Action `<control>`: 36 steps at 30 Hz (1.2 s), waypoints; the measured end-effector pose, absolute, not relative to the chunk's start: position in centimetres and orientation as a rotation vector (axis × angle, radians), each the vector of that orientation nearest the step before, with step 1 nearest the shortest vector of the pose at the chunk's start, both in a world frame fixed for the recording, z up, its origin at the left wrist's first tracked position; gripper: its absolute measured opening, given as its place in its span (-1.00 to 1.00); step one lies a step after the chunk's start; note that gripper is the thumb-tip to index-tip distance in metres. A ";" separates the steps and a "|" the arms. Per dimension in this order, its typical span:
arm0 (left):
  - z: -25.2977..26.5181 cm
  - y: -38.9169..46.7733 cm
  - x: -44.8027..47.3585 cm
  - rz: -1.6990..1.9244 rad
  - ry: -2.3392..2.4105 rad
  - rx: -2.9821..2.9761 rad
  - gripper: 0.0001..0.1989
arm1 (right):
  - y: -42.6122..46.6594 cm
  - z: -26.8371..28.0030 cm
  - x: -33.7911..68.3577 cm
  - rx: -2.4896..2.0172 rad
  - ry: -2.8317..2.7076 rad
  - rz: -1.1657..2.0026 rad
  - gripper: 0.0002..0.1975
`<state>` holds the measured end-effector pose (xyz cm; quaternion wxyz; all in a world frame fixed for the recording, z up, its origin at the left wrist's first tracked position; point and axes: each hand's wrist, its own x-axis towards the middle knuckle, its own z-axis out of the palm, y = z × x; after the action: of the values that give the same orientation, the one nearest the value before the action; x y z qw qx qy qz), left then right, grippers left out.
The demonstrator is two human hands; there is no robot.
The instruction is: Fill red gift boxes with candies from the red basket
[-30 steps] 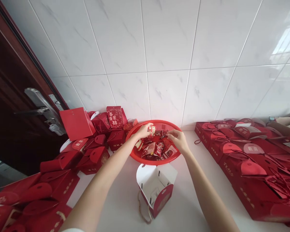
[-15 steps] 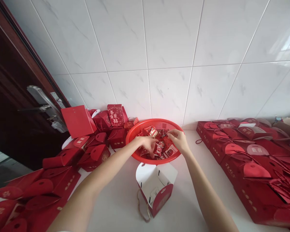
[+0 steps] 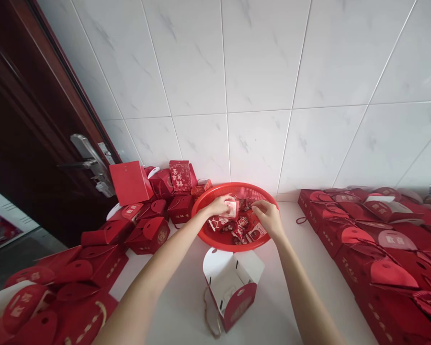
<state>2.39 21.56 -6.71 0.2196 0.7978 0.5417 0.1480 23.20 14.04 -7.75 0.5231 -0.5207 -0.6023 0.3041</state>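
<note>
A red plastic basket holds several wrapped candies in red, white and brown. Above its left part, my left hand is closed on a small red-and-white candy packet. My right hand is over the basket's right side, thumb and fingertips pinched together; whether anything is between them is too small to make out. Just in front of the basket stands an open gift box, red outside and white inside, its flaps up. A twine handle hangs at its left.
Many red gift boxes are heaped on the left, beside a dark door with a metal handle. Rows of closed red boxes fill the right side of the white table. A tiled wall rises behind.
My left hand has risen from among the candies and now holds a red-and-white packet. My right hand stays near the basket's right side. The view has shifted slightly.
</note>
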 end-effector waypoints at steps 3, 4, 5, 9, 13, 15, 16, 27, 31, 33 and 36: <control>-7.1 21.6 2.2 0.431 1.552 2.165 -0.50 | 14.0 -7.7 23.1 -1.253 -1.444 0.721 -0.82; -7.1 21.6 2.0 0.430 1.588 2.158 -0.48 | 14.0 -7.7 23.1 -1.257 -1.443 0.717 -0.81; -7.2 21.5 1.8 0.423 1.629 2.155 -0.46 | 14.0 -7.7 23.1 -1.260 -1.442 0.714 -0.81; -6.8 21.3 1.3 0.384 1.751 2.199 -0.47 | 14.1 -7.7 23.2 -1.258 -1.447 0.707 -0.81; -6.0 20.7 2.3 0.387 1.657 2.366 -0.59 | 14.1 -7.7 23.2 -1.253 -1.439 0.692 -0.81; -6.0 20.2 3.1 0.183 1.496 2.473 -0.64 | 14.1 -7.8 23.2 -1.262 -1.432 0.680 -0.83; -6.1 20.0 3.5 0.038 1.414 2.525 -0.64 | 14.1 -7.8 23.1 -1.267 -1.429 0.676 -0.83; -6.4 19.1 4.5 -0.496 1.398 2.591 -0.37 | 14.2 -7.9 23.0 -1.291 -1.450 0.666 -0.81; -6.3 19.4 4.4 -0.464 1.349 2.527 -0.27 | 14.1 -7.9 23.0 -1.298 -1.448 0.668 -0.82; -6.4 19.6 4.4 -0.424 1.327 2.516 -0.37 | 14.2 -7.9 23.1 -1.305 -1.445 0.670 -0.83; -6.4 20.0 4.1 -0.322 1.309 2.527 -0.57 | 14.2 -7.9 23.1 -1.307 -1.442 0.673 -0.84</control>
<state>4.11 20.00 -6.45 0.1383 0.8739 0.4526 -0.1113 23.10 14.23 -7.92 0.5148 -0.5441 -0.6003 0.2803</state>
